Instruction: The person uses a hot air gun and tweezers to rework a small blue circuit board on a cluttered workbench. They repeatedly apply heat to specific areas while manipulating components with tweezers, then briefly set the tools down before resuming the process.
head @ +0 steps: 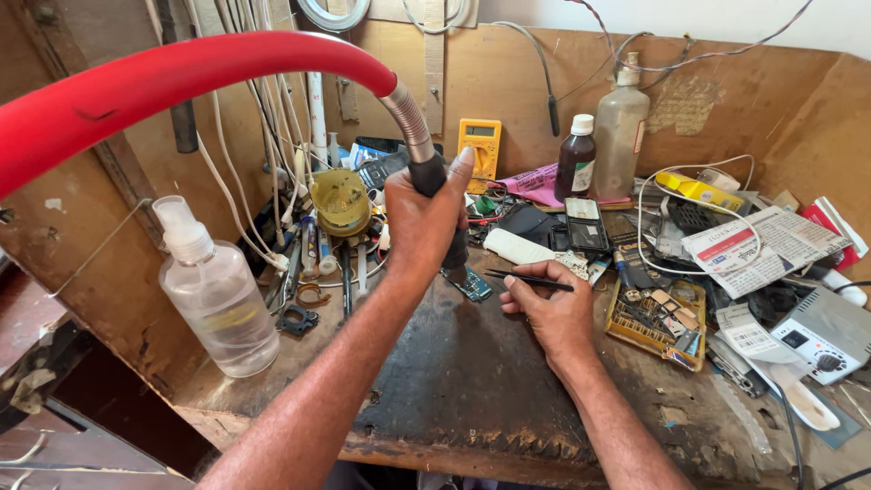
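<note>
Cluttered workbench (472,381), left hand (422,218) holding hot-air handle (445,209) upright, nozzle down

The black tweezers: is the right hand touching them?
Touching. The head view shows the right hand pinching the black tweezers between its fingers over the bench.

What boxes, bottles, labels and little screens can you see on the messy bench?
Yellow multimeter: back wall, grey screen.
Brown bottle: white cap, pale label.
Cloudy bottle: beside it, taller.
Clear spray bottle: left edge.
Printed paper: right, white with red.
Grey control box: right edge, dark screen, knob.
</note>
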